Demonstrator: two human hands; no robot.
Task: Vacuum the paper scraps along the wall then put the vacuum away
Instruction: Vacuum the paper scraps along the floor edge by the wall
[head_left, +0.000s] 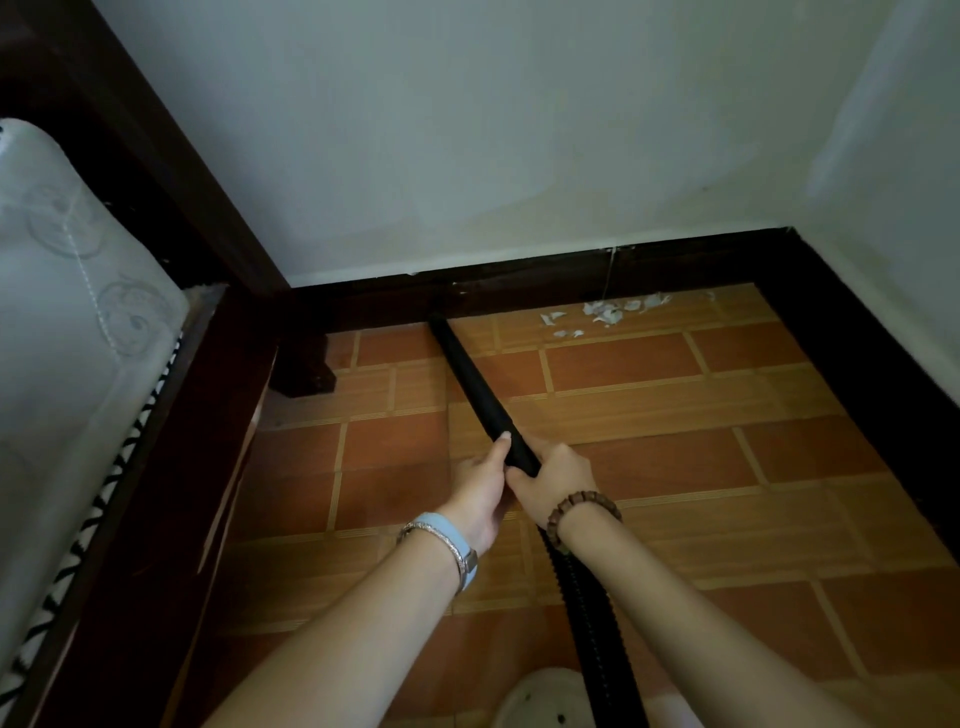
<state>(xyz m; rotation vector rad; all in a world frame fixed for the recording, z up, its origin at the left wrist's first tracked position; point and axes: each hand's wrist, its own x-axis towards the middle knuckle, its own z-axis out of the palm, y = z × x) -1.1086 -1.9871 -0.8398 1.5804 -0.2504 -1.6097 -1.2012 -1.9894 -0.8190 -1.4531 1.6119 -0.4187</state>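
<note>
Pale walls (467, 130), brick-pattern floor (675, 415), dark bedframe (171, 171).

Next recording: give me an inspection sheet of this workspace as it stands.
Surface: tiled floor, orange-brown.
Job's things: paper scraps lie by the baseboard; vacuum tube tip at the baseboard, left of them, apart.
Clutter: white object at the bottom edge, unclear what.
Hands: left hand and right hand both grip the tube.
Cables: ribbed hose trails back under the right forearm; no cord seen.
Surroundings: bed frame and mattress at left; wall ahead.
</note>
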